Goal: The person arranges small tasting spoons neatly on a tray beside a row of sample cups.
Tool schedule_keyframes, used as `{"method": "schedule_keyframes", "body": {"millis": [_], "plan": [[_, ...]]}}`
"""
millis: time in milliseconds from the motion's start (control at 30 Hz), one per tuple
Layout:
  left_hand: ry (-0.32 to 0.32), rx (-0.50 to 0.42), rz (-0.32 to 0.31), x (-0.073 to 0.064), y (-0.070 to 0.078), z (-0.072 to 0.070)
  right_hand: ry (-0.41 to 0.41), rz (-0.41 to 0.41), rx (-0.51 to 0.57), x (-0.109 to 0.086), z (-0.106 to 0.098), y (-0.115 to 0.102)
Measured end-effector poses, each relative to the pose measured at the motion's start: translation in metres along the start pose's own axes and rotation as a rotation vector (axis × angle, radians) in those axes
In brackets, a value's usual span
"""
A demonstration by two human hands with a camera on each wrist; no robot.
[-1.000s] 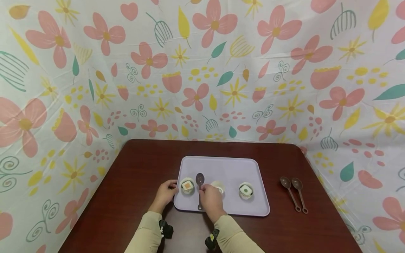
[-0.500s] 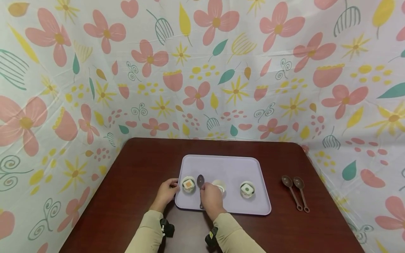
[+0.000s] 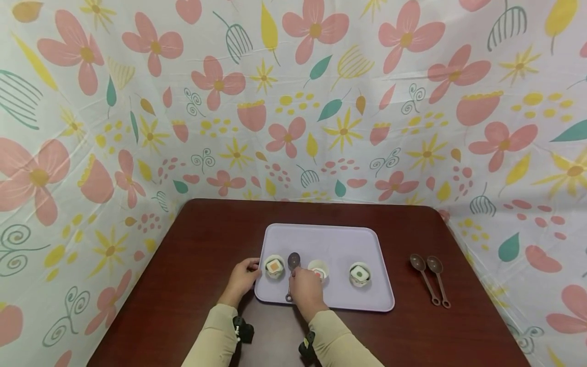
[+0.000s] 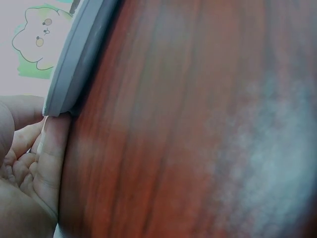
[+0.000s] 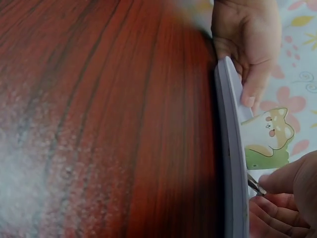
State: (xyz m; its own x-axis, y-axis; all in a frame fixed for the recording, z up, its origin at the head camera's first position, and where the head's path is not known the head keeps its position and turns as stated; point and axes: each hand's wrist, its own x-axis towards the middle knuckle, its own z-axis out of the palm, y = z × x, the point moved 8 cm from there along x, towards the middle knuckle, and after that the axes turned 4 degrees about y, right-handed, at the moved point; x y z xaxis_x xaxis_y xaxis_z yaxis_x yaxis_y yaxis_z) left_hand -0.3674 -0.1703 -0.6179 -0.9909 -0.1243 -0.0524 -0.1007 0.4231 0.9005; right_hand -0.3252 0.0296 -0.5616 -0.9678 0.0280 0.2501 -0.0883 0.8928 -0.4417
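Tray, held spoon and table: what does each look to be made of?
Tray: probably plastic, smooth and fairly matte; pale lilac, moulded rim.
Spoon: perhaps plastic, somewhat glossy; brown with small highlights, though metal isn't ruled out.
Table: wood or wood-look laminate, polished; dark grain lines, pale glare.

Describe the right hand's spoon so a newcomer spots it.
On the red-brown table, find the lilac tray. In the head view, a brown spoon shows between its left cup and middle cup. The right hand grips it, unlike the two spoons off the tray.
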Motion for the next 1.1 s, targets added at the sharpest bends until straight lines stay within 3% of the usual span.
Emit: {"method": "schedule_keyframes", "body": {"millis": [867, 1100], "plan": [[-0.003, 0.001, -0.001, -0.0004, 0.0009, 0.0004, -0.039, -0.001, -0.035, -0.0007, 0.0006, -0.0004], [-0.002, 0.018, -0.004, -0.0011, -0.0005, 0.0003, 0.014, -0.081, -0.061, -0.0050, -0.0052, -0.0051]]}}
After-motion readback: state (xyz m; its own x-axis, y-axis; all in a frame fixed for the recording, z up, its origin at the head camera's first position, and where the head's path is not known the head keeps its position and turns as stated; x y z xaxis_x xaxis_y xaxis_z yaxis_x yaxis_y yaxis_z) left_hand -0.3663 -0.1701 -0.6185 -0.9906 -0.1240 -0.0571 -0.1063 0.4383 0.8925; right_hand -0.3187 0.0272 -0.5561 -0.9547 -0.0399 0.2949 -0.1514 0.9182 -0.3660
